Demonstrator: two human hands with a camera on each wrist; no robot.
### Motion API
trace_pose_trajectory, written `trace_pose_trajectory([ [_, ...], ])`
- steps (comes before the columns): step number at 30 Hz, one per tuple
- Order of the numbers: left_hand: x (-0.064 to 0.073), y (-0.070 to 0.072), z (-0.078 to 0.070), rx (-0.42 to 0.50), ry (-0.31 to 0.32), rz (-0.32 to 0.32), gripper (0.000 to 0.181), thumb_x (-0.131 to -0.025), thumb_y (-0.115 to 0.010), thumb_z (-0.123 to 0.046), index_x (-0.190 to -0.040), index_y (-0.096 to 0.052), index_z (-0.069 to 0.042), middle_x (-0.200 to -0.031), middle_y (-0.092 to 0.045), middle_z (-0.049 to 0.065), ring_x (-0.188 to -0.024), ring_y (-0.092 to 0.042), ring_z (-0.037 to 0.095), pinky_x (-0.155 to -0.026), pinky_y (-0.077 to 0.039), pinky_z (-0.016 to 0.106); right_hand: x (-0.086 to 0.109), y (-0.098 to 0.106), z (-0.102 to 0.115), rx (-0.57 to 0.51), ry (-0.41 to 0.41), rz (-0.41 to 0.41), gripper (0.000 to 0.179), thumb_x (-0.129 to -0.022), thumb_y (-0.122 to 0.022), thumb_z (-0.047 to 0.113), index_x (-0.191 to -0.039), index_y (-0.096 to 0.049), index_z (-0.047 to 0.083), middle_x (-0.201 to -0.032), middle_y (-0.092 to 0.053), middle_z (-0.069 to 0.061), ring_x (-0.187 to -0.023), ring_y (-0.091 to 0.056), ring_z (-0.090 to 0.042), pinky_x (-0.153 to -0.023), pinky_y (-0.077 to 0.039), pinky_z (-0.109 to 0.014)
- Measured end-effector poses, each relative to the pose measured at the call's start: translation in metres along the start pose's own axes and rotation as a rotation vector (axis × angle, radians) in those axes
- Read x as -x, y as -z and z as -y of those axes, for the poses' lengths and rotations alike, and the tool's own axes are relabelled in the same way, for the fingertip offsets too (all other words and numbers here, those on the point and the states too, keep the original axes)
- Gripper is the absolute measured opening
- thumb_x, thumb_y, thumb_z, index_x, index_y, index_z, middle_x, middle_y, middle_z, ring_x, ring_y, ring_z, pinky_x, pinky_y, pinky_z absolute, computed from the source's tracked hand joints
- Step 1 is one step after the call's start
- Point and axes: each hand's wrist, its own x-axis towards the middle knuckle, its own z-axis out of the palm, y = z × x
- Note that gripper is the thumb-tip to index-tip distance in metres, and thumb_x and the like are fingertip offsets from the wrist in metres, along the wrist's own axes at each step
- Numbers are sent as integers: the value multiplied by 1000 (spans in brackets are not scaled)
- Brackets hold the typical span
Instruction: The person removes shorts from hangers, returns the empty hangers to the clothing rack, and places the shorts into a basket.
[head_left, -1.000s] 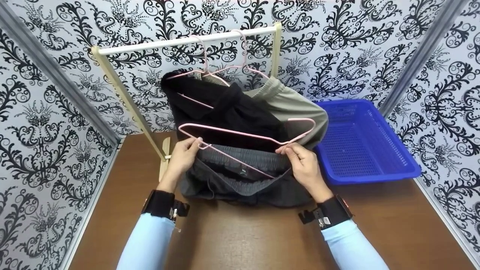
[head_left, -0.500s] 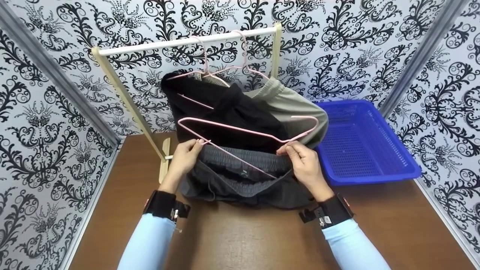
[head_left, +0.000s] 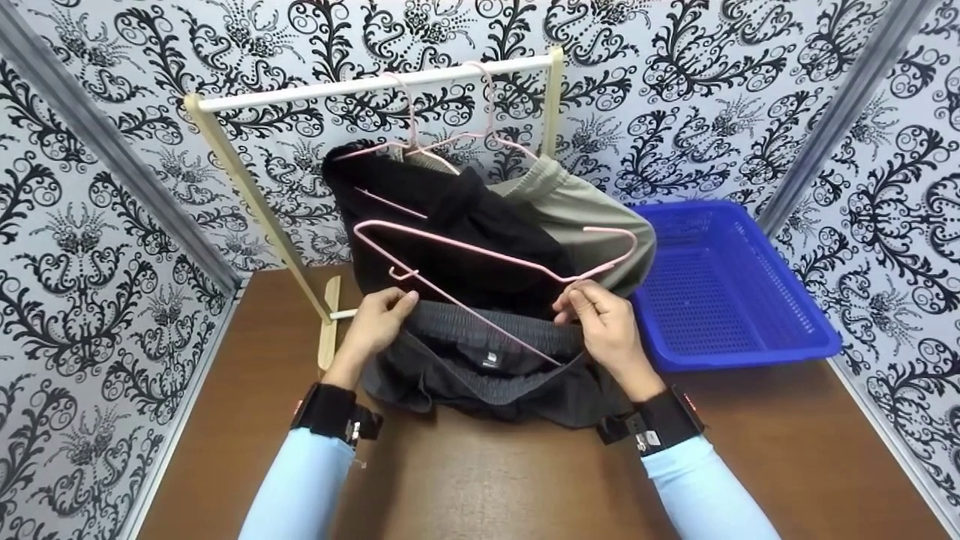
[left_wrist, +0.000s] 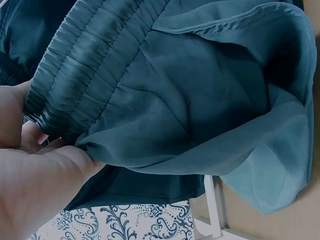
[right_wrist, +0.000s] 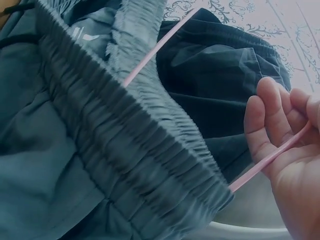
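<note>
Elastic-waisted dark grey shorts (head_left: 491,386) hang between the hands, with the waistband spread wide. My left hand (head_left: 381,321) grips the waistband (left_wrist: 95,55) at its left side. With curled fingers my right hand (head_left: 600,322) holds a pink clothes hanger (head_left: 465,244) close to its hook. The lower right corner of the hanger is tucked inside the waistband and hidden there. Its left end sticks up free above the left hand, a small notch hook showing on the lower bar. In the right wrist view the pink wire (right_wrist: 272,156) crosses the palm.
Behind the shorts stands a small rack with a white rail (head_left: 300,94). Black bottoms (head_left: 420,195) and khaki bottoms (head_left: 592,210) hang from it on pink hangers. A blue plastic basket (head_left: 742,352) stands at right on the brown table (head_left: 480,480).
The hanger's left end has risen. My left hand has come off the hanger's lower bar and sits lower, on the waistband. The right hand stays nearly in place on the hanger.
</note>
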Motion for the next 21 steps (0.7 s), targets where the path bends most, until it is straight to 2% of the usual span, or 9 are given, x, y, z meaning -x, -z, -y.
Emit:
trace_pose_trajectory([
  [5, 1, -3, 2, -5, -7, 23, 24, -103, -64, -23, -96, -71, -1, -85, -62, 5, -82, -55, 21, -77, -44, 33, -2, -2, 1, -9, -1, -19, 22, -104, -50, -7, -89, -66, -10, -81, -69, -22, -68, -70, -9, -65, -59, -21],
  [9, 1, -3, 3, 5, -36, 32, 21, -99, -70, -22, -98, -71, 0, -91, -68, 9, -83, -58, 21, -77, -45, 32, -3, -4, -1, -10, 12, -33, 22, -103, -50, -8, -89, -67, -10, -80, -69, -22, -67, -70, -12, -65, -59, -23],
  [16, 3, -2, 2, 21, -26, 34, 16, -97, -70, -17, -99, -70, -1, -97, -67, 11, -89, -59, 25, -79, -45, 32, -4, -3, -3, 0, 1, -30, 23, -104, -51, -6, -88, -67, -9, -81, -69, -20, -67, -70, -12, -65, -59, -24],
  [18, 5, -1, 0, 22, -35, 24, 13, -97, -70, -14, -98, -70, -1, -98, -65, 11, -90, -59, 27, -80, -45, 33, -4, -3, -3, 5, -3, -27, 23, -104, -51, -5, -89, -67, -9, -81, -70, -20, -67, -70, -12, -66, -59, -24],
  [21, 8, 0, -7, 6, -82, 2, 8, -95, -69, -9, -97, -71, -1, -98, -64, 11, -90, -60, 29, -81, -46, 35, -4, -3, -3, 10, -1, -24, 22, -104, -51, -5, -89, -67, -9, -81, -70, -20, -67, -71, -12, -66, -60, -24],
])
